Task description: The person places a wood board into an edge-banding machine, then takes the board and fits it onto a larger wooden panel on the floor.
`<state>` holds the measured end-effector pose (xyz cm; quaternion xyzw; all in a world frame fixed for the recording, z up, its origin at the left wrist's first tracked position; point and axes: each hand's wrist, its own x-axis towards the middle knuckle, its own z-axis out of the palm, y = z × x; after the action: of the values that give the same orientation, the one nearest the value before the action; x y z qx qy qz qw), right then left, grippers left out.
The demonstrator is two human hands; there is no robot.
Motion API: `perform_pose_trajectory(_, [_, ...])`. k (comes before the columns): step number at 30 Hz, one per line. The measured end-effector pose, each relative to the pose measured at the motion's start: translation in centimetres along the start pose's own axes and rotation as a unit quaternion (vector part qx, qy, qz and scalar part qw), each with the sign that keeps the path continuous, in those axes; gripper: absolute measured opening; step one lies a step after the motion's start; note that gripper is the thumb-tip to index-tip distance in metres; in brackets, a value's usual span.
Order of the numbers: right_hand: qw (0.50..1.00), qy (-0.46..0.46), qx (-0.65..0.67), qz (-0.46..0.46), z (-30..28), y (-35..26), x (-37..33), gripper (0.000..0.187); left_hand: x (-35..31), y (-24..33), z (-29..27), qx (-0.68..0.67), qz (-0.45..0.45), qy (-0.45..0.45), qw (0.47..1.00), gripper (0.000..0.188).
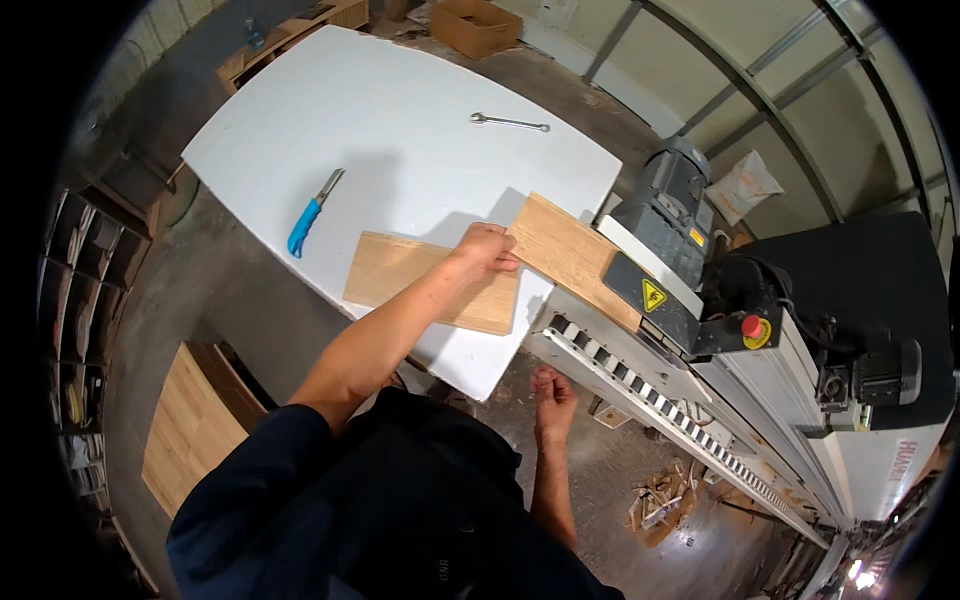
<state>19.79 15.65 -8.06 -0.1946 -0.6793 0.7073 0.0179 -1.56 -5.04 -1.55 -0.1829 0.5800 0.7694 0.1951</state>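
My left hand (pixel 485 248) is closed on the near left end of a light wood-grain board (pixel 568 252), thumb and fingers pinching its edge. The board's other end runs under the dark guard of a long edge-banding machine (pixel 655 300). Beneath my left forearm, a second wood-grain board (pixel 395 270) lies flat on the white table (pixel 400 90), partly covered by the arm. My right hand (pixel 553 405) is apart from both boards, held low beside the machine's roller track (pixel 640 385). Its fingers are curled in, and nothing shows in them.
A blue-handled utility knife (pixel 305 225) and a metal wrench (pixel 510 123) lie on the table. The machine carries a red stop button (pixel 752 326) and a grey motor (pixel 670 195). Wooden panels (pixel 195 425) stand at lower left; scraps (pixel 660 503) lie on the floor.
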Motion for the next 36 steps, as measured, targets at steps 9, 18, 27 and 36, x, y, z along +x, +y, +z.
perform_pose_trajectory(9, [0.996,-0.060,-0.040,-0.051,3.5,-0.5,2.0,0.026,-10.9,-0.6,-15.8,-0.133,0.027,0.094,0.986,0.020])
perform_pose_trajectory(18, [0.946,-0.082,-0.258,-0.176,7.6,-3.9,3.2,0.051,-14.3,-4.2,-19.3,0.072,0.121,0.177,0.974,0.046])
perform_pose_trajectory(27, [0.877,-0.063,-0.391,-0.272,8.1,-3.8,3.8,0.042,-15.2,-5.0,-18.5,0.500,0.224,0.185,0.816,0.074])
perform_pose_trajectory(36, [0.862,-0.036,-0.404,-0.304,8.4,-3.3,3.8,0.036,-14.9,-4.6,-19.0,0.523,0.255,0.200,0.788,0.069])
